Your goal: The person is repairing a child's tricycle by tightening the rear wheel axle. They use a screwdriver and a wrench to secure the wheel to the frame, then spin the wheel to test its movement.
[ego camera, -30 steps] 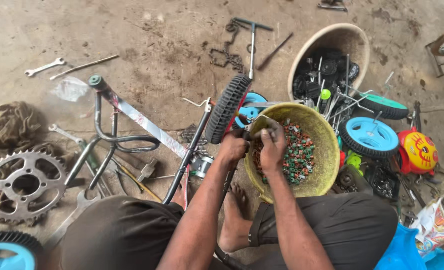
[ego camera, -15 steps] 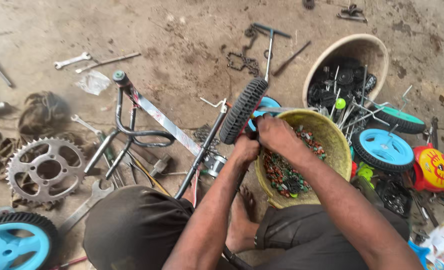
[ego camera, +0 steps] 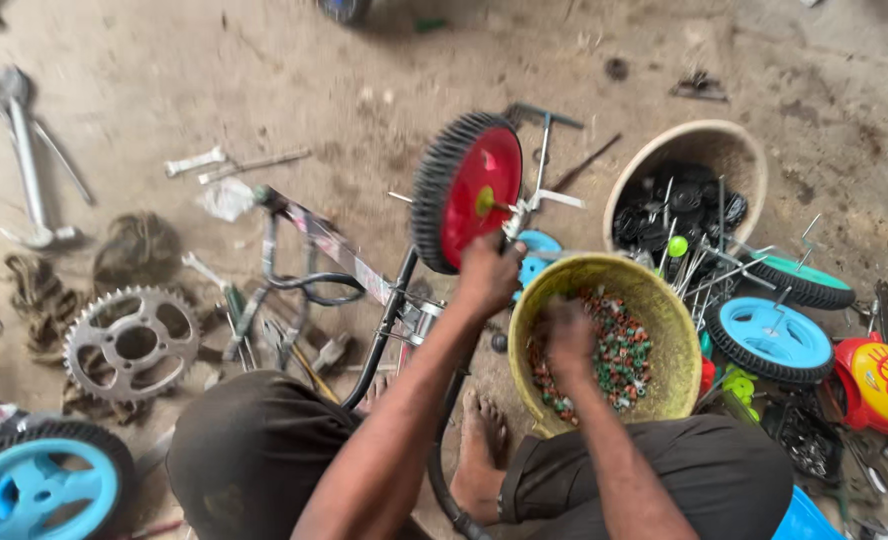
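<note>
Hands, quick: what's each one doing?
Left hand: closed at the red plastic wheel with black tyre.
Right hand: in the yellow bowl, blurred; cannot tell.

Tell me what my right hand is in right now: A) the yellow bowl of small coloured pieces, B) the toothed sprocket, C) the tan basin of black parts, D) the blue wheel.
A: the right hand reaches down into the yellow bowl among the small red and green pieces, while the left hand is up at the red wheel.
</note>
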